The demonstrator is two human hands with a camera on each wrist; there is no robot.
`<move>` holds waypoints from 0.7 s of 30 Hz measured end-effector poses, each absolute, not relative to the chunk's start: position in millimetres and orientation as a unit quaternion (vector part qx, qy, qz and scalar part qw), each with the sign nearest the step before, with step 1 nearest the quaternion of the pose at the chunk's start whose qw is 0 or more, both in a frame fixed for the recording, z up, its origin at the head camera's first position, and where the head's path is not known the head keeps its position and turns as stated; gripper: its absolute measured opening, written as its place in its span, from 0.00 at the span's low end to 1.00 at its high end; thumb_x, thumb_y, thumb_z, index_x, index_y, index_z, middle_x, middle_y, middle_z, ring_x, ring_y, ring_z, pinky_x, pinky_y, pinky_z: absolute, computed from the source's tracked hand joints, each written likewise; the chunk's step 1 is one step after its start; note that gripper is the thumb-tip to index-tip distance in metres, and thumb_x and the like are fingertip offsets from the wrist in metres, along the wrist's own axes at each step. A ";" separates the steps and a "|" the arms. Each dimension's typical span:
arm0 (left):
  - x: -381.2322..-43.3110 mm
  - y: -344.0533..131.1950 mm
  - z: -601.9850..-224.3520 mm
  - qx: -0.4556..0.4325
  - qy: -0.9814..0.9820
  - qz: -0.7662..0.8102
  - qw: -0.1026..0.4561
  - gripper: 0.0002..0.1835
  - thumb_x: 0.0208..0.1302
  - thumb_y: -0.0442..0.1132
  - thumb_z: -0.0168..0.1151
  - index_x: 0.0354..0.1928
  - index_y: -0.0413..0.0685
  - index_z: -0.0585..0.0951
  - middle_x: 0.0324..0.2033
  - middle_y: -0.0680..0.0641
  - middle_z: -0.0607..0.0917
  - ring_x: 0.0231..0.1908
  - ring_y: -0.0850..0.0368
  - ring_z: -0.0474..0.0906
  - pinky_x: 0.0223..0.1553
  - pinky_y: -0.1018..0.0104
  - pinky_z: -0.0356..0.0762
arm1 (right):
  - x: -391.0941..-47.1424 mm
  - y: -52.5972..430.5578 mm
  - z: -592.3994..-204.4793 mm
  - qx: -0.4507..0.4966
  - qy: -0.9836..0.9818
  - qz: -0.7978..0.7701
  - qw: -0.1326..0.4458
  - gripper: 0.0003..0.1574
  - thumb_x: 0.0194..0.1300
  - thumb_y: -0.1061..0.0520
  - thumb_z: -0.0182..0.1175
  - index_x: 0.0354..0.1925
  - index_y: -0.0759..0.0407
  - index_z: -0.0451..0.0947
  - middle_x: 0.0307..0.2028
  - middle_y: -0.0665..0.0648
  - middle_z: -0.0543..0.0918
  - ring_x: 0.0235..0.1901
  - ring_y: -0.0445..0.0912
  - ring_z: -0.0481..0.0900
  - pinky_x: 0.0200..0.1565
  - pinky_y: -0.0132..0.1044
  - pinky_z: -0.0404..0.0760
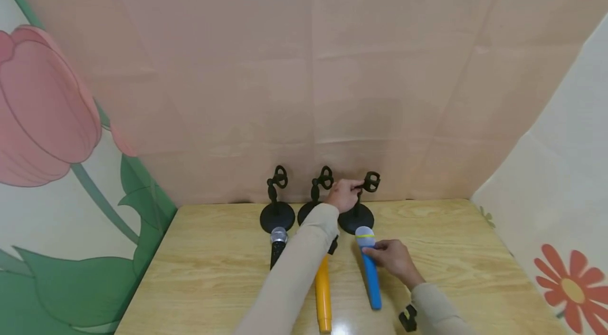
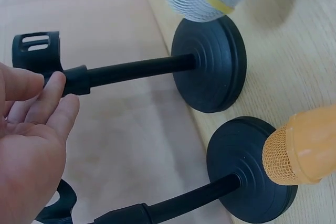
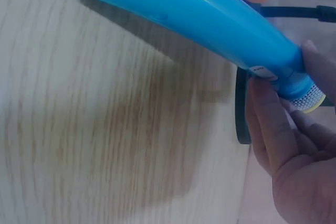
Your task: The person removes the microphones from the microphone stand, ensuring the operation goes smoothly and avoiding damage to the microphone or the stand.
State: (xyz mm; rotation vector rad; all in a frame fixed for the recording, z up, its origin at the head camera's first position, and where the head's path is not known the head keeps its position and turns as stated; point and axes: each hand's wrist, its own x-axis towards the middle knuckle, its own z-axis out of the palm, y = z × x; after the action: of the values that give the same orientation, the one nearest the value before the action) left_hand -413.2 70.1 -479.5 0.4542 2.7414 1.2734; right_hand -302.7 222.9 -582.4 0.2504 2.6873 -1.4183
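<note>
Three black microphone stands line the back of the table. My left hand (image 1: 344,195) pinches the neck of the right-hand microphone stand (image 2: 139,72), just below its clip (image 2: 35,51). My right hand (image 1: 395,259) grips a blue microphone (image 1: 371,277) near its pale mesh head, which has a yellow band. The mesh head is close in front of that stand's round base. An orange microphone (image 1: 323,293) lies to the left, its head hidden behind my left arm in the head view. A black microphone (image 1: 278,245) with a silver head is partly covered by my left sleeve.
The left stand (image 1: 277,217) and the middle stand (image 2: 251,166) have clips on top. A loose black clip (image 1: 408,318) lies by my right sleeve, and another black piece (image 1: 334,245) shows beside the orange microphone. A pinkish sheet (image 1: 237,87) hangs behind the wooden table (image 1: 209,266).
</note>
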 end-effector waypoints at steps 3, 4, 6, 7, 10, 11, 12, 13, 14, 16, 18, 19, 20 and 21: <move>-412.5 70.2 -479.3 0.151 0.897 0.414 0.046 0.20 0.73 0.32 0.55 0.60 0.59 0.83 0.50 0.56 0.87 0.54 0.61 0.79 0.57 0.66 0.75 | -302.0 220.6 -584.7 0.087 0.886 -0.454 0.041 0.22 0.57 0.49 0.75 0.32 0.68 0.85 0.24 0.52 0.83 0.24 0.44 0.80 0.26 0.37 0.81; -412.0 70.3 -479.0 0.154 0.898 0.411 0.043 0.20 0.73 0.32 0.55 0.60 0.59 0.83 0.50 0.56 0.87 0.55 0.61 0.79 0.57 0.66 0.75 | -302.1 220.0 -586.4 0.088 0.887 -0.451 0.038 0.21 0.56 0.49 0.75 0.30 0.67 0.85 0.22 0.51 0.82 0.23 0.44 0.79 0.25 0.36 0.80; -411.8 70.8 -479.7 0.161 0.900 0.404 0.034 0.20 0.73 0.32 0.55 0.60 0.58 0.83 0.52 0.55 0.86 0.55 0.61 0.79 0.57 0.67 0.75 | -301.9 218.7 -589.1 0.089 0.892 -0.442 0.033 0.20 0.56 0.50 0.75 0.28 0.66 0.84 0.20 0.51 0.81 0.22 0.43 0.78 0.24 0.35 0.78; -411.7 71.1 -480.1 0.166 0.902 0.398 0.027 0.19 0.73 0.32 0.56 0.60 0.58 0.83 0.52 0.55 0.86 0.56 0.61 0.79 0.57 0.68 0.75 | -301.9 217.9 -590.5 0.091 0.893 -0.439 0.033 0.19 0.56 0.50 0.75 0.27 0.66 0.84 0.20 0.50 0.80 0.21 0.43 0.78 0.24 0.35 0.78; -410.7 71.1 -480.8 0.172 0.906 0.386 0.008 0.19 0.72 0.32 0.56 0.60 0.57 0.84 0.53 0.54 0.86 0.56 0.60 0.79 0.57 0.68 0.74 | -302.3 215.4 -594.0 0.095 0.899 -0.426 0.033 0.19 0.55 0.50 0.75 0.25 0.65 0.84 0.17 0.49 0.79 0.20 0.42 0.76 0.23 0.34 0.74; -410.5 71.1 -481.1 0.173 0.908 0.382 0.005 0.19 0.73 0.32 0.56 0.60 0.57 0.83 0.53 0.54 0.85 0.56 0.60 0.79 0.57 0.68 0.74 | -302.2 214.6 -594.5 0.094 0.901 -0.422 0.033 0.19 0.55 0.50 0.75 0.24 0.64 0.84 0.17 0.49 0.78 0.19 0.42 0.75 0.23 0.34 0.74; -410.1 70.9 -481.2 0.174 0.908 0.381 0.003 0.19 0.73 0.32 0.56 0.60 0.57 0.84 0.53 0.54 0.86 0.56 0.60 0.79 0.57 0.68 0.74 | -302.1 214.0 -594.9 0.093 0.902 -0.420 0.034 0.19 0.56 0.50 0.75 0.24 0.64 0.84 0.16 0.49 0.78 0.19 0.42 0.75 0.22 0.34 0.73; -409.6 70.8 -481.2 0.173 0.908 0.380 0.001 0.19 0.72 0.32 0.56 0.59 0.57 0.84 0.52 0.54 0.86 0.56 0.60 0.79 0.57 0.69 0.74 | -302.2 213.6 -595.4 0.091 0.903 -0.418 0.034 0.19 0.56 0.50 0.75 0.23 0.64 0.84 0.16 0.49 0.77 0.19 0.42 0.74 0.22 0.34 0.72; -409.3 70.7 -480.9 0.173 0.909 0.379 0.001 0.19 0.72 0.32 0.56 0.59 0.57 0.84 0.52 0.54 0.86 0.55 0.61 0.79 0.56 0.69 0.74 | -302.1 213.3 -595.7 0.090 0.905 -0.415 0.035 0.19 0.56 0.49 0.75 0.22 0.63 0.84 0.15 0.48 0.77 0.18 0.42 0.74 0.22 0.33 0.72; -408.7 70.3 -480.3 0.172 0.909 0.380 0.006 0.19 0.72 0.32 0.55 0.60 0.57 0.84 0.51 0.55 0.86 0.55 0.61 0.80 0.56 0.70 0.74 | -301.9 212.7 -595.6 0.086 0.906 -0.413 0.034 0.19 0.55 0.49 0.75 0.22 0.63 0.84 0.15 0.48 0.77 0.18 0.42 0.73 0.22 0.33 0.71; -408.2 69.7 -479.4 0.171 0.906 0.387 0.020 0.21 0.72 0.31 0.55 0.61 0.57 0.83 0.52 0.54 0.86 0.55 0.62 0.79 0.55 0.70 0.74 | -302.2 212.4 -595.7 0.081 0.907 -0.413 0.035 0.20 0.56 0.49 0.74 0.22 0.64 0.83 0.15 0.48 0.76 0.18 0.42 0.73 0.22 0.34 0.71; -408.1 69.3 -479.1 0.169 0.905 0.390 0.030 0.21 0.72 0.31 0.54 0.61 0.57 0.82 0.53 0.55 0.86 0.55 0.62 0.78 0.56 0.70 0.74 | -302.5 212.2 -595.8 0.081 0.907 -0.412 0.035 0.20 0.55 0.49 0.75 0.22 0.63 0.84 0.15 0.48 0.77 0.19 0.42 0.73 0.22 0.34 0.71; -408.2 69.0 -479.0 0.169 0.903 0.394 0.041 0.22 0.72 0.30 0.54 0.63 0.57 0.81 0.54 0.54 0.85 0.56 0.62 0.77 0.56 0.70 0.73 | -302.9 212.2 -596.0 0.082 0.907 -0.412 0.038 0.20 0.56 0.48 0.74 0.22 0.64 0.84 0.16 0.48 0.77 0.19 0.42 0.73 0.22 0.33 0.71; -408.2 68.7 -479.0 0.169 0.900 0.398 0.052 0.23 0.72 0.29 0.53 0.64 0.57 0.80 0.55 0.54 0.84 0.57 0.62 0.77 0.57 0.69 0.73 | -303.5 211.9 -596.4 0.083 0.907 -0.411 0.041 0.20 0.56 0.49 0.74 0.22 0.64 0.84 0.16 0.48 0.77 0.19 0.42 0.73 0.22 0.34 0.72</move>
State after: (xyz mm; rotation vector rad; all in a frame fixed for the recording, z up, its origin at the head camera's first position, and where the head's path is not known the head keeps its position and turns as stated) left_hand -408.2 68.7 -479.0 0.5136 2.7384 1.2104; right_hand -303.5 211.9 -596.4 0.2538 2.7780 -1.2591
